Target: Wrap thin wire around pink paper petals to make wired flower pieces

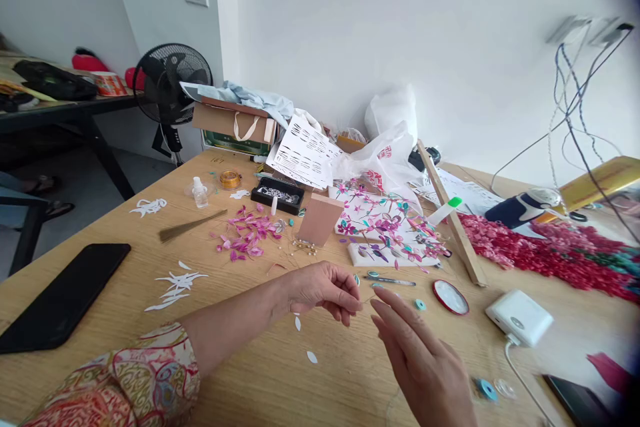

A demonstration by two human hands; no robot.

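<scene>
Okay, I'm barely making out the thin strand above the worktop, well in from its left edge; its near edge is getting cut off. The strand's running sideways, left hand pinching it, pointing at the right hand. Those fingers are sitting nearly straight, thumb hiding; can't tell their grip.

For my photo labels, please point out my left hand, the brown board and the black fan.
Left hand (320, 288), head view: back of the hand.
Brown board (320, 219), head view: front face.
Black fan (173, 79), head view: middle of grille.
</scene>
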